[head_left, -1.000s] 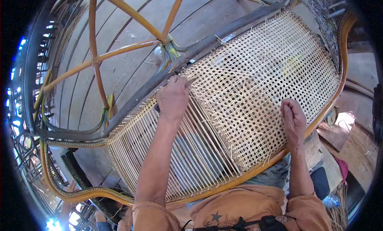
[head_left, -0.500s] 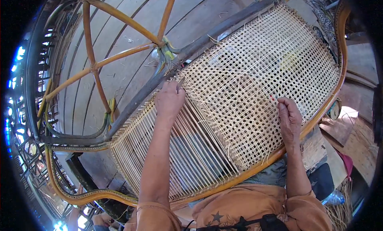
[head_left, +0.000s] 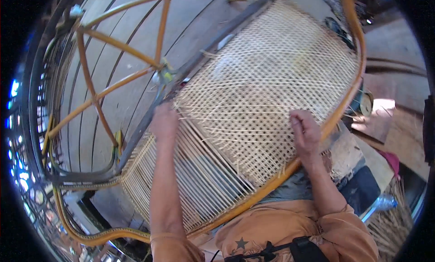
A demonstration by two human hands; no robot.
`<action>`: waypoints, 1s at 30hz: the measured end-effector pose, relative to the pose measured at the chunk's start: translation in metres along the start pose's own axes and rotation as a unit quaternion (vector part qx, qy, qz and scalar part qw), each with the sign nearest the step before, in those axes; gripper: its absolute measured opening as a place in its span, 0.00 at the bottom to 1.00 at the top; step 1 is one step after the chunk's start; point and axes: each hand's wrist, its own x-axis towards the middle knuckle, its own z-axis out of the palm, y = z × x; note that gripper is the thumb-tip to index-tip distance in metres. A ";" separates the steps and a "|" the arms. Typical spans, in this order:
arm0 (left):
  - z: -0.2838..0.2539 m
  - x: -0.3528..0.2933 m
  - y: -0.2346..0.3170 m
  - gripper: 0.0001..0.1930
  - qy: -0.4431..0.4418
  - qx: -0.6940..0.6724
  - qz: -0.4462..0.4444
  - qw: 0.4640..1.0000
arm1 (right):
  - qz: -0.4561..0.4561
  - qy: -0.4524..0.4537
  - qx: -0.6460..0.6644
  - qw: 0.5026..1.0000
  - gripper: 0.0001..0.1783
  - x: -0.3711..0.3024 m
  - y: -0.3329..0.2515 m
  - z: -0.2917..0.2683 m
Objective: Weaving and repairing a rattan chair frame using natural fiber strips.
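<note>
Across my lap lies a woven cane panel (head_left: 253,94) in a bent rattan frame (head_left: 272,185). Its upper right is tightly woven with diagonal holes, while the lower left has only parallel cane strands (head_left: 204,171). My left hand (head_left: 164,122) is closed at the panel's far edge, beside the dark rail (head_left: 145,126), where the weave meets the bare strands. Motion blurs it, and whatever it grips is hidden. My right hand (head_left: 307,133) pinches just above the weave near the right frame edge. I cannot make out what lies between thumb and finger.
Beyond the dark rail, crossed rattan poles (head_left: 120,83) stand over a boarded surface (head_left: 131,40). On the right are flat boards (head_left: 403,144), a clear plastic bottle (head_left: 385,202) and a bundle of thin sticks (head_left: 392,221). Loose strand ends stick out along the panel.
The whole view has shifted, so the panel and both hands appear farther left. The slim blade-like thing that showed at my left fingers is lost in the blur. Both hands stay closed.
</note>
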 end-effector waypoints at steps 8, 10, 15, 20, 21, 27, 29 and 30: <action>-0.088 -0.099 -0.005 0.07 -0.075 -0.445 -0.249 0.857 | -0.048 -0.115 0.046 0.991 0.07 -0.113 -0.013 -0.066; -0.091 -0.138 0.018 0.07 -0.097 -0.472 -0.229 0.846 | -0.038 -0.096 0.030 0.994 0.08 -0.131 0.000 -0.081; -0.093 -0.210 0.088 0.07 -0.180 -0.510 -0.218 0.812 | 0.068 0.068 -0.042 0.994 0.09 -0.153 0.056 -0.121; -0.085 -0.254 0.140 0.10 -0.292 -0.471 -0.132 0.822 | 0.079 0.067 -0.161 0.982 0.11 -0.145 0.111 -0.127; -0.083 -0.260 0.147 0.10 -0.338 -0.465 -0.126 0.808 | 0.091 0.064 -0.179 0.978 0.11 -0.143 0.115 -0.122; -0.066 -0.279 0.163 0.12 -0.390 -0.353 -0.020 0.850 | 0.067 0.107 -0.194 0.973 0.09 -0.134 0.117 -0.097; -0.062 -0.282 0.163 0.11 -0.379 -0.342 0.011 0.860 | 0.088 0.060 -0.209 0.972 0.09 -0.131 0.119 -0.096; -0.060 -0.283 0.164 0.11 -0.369 -0.332 0.033 0.867 | 0.096 0.035 -0.228 0.968 0.09 -0.130 0.121 -0.098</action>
